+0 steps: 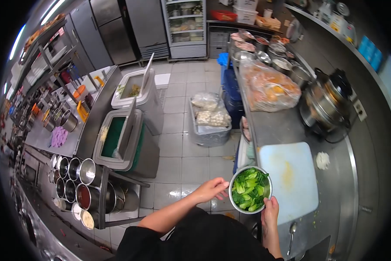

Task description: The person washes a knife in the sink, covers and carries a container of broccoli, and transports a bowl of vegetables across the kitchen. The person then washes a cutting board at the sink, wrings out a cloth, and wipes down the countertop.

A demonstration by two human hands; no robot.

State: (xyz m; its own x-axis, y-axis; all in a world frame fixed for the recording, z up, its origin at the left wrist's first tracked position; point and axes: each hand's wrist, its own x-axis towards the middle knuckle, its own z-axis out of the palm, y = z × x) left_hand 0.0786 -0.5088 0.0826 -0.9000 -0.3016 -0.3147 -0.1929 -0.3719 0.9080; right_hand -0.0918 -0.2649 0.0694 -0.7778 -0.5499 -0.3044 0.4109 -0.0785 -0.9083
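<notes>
While the right hand clamps the metal bowl at its 4 o'clock, thumb on the rim, the left hand hovers at 9 o'clock, fingers apart; the head view leaves it unclear whether they touch the metal. Full of leafy greens, the bowl is at 10 o'clock of the spoon, with the cutting board on the steel tabletop at 2 o'clock. Handling the filled bowl appears to be the step in hand; the next move seems to call for a level, steady grip. The bowl is round and shiny, the leaves glossy and crinkled, the board matt with rounded corners and a yellowish stain.
</notes>
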